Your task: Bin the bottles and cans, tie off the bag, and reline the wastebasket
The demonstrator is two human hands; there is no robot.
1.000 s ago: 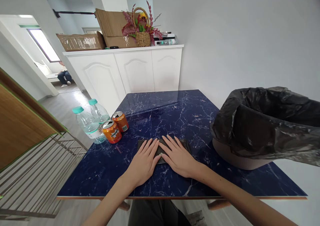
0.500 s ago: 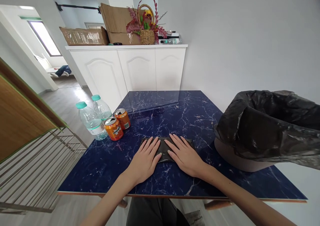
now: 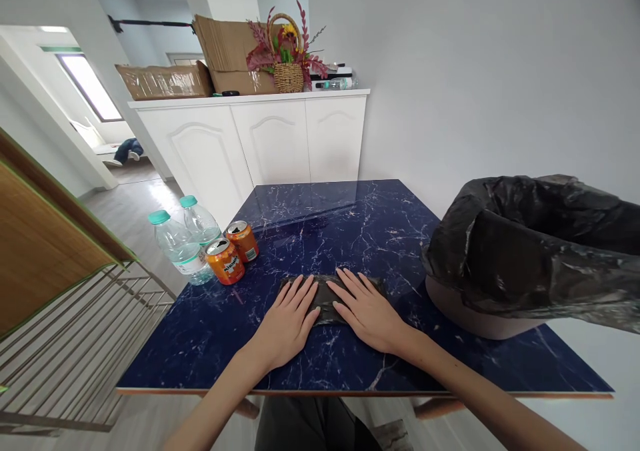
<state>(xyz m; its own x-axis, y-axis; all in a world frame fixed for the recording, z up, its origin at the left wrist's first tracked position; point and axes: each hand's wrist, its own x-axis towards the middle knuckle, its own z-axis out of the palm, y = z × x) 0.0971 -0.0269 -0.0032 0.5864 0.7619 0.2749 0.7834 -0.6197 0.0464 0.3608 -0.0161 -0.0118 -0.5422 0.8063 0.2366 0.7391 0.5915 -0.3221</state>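
Observation:
A flat, folded black plastic bag (image 3: 326, 296) lies on the blue marbled table (image 3: 320, 234) close to its front edge. My left hand (image 3: 289, 324) rests flat on the bag's left part, fingers stretched out. On the right part lies my right hand (image 3: 367, 311), also flat with its fingers apart. Both palms face down, and neither hand grips anything. The middle of the bag shows between the thumbs; the hands cover much of the rest.
Two orange soda cans (image 3: 226, 262) and two clear water bottles (image 3: 193, 258) with teal caps stand at the table's left edge. At the right stands a bin (image 3: 493, 324) lined with a black bag (image 3: 530, 251). A white cabinet (image 3: 280, 131) is behind the table.
The camera view has shifted slightly. Both hands stay flat on the folded bag, with no clear movement over the table.

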